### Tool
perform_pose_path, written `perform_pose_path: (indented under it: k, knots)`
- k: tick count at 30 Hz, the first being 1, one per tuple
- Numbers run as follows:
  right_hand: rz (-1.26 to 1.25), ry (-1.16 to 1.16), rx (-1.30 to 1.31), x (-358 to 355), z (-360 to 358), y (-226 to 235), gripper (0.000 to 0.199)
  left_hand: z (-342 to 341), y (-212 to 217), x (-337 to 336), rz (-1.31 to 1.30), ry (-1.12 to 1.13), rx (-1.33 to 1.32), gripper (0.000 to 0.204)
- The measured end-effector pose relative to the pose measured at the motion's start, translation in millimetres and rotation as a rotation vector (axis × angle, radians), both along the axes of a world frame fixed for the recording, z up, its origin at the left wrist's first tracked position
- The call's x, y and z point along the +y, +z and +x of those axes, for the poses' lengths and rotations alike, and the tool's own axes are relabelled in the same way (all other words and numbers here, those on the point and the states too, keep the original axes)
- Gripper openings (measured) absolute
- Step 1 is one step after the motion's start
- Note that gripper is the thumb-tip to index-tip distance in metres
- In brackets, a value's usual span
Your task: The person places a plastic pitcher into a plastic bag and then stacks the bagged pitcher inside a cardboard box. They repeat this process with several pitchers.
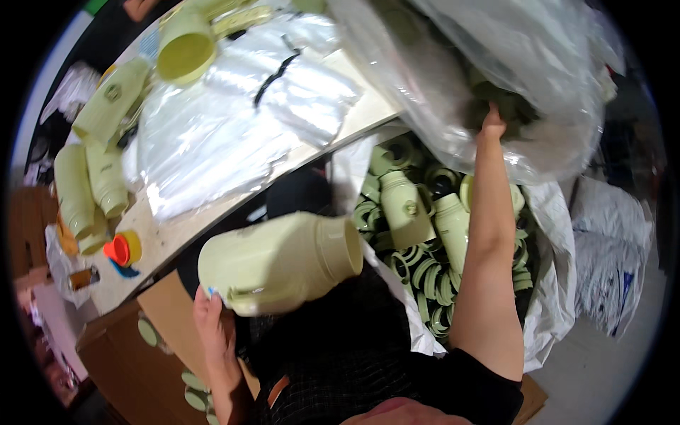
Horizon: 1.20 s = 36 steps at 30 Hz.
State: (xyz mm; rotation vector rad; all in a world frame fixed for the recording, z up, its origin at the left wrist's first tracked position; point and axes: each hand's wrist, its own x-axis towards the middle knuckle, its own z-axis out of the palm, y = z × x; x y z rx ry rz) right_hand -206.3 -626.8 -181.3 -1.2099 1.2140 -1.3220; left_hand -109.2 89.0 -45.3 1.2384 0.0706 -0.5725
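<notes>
My left hand [214, 322], low in the middle left, is closed on the base end of a pale green jug body [276, 262]. The jug lies sideways in the air, its open mouth toward the right and a handle along its lower side. My right arm stretches up and away; my right hand [494, 124] is inside the mouth of a large clear plastic bag [439, 106]. Dark green parts [520, 113] show dimly in that bag around the hand. Most of the right fingers are hidden, so their grip cannot be made out.
A white sack [552, 283] below my right arm holds several green handles [432, 280] and jug bodies [404, 209]. Clear plastic bags [212, 142] cover the table at left, beside more jug bodies [106, 106] and an orange cup [122, 249]. Cardboard boxes [117, 361] stand lower left.
</notes>
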Motion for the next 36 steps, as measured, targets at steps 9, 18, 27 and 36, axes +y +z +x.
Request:
perform_pose_path:
  k: [9, 18, 27, 36]
  knots:
    - [0.352, 0.698, -0.476, 276.9, 5.3, 66.6, 0.050, 7.2, -8.7, 0.7, -0.028, 0.290, 0.119, 0.035]
    - [-0.515, 1.336, -0.103, 413.8, 27.1, 142.6, 0.072, -11.5, 2.0, 33.7, -0.032, 0.168, 0.159, 0.037]
    - [-0.170, 1.208, -0.066, 456.0, 10.1, 141.1, 0.063, -37.5, 17.3, 19.4, 0.029, 0.459, -0.050, 0.035]
    - [-0.247, 1.220, -0.211, 497.7, -21.8, 134.5, 0.060, 25.0, 24.3, 72.7, 0.317, 0.396, -0.527, 0.034]
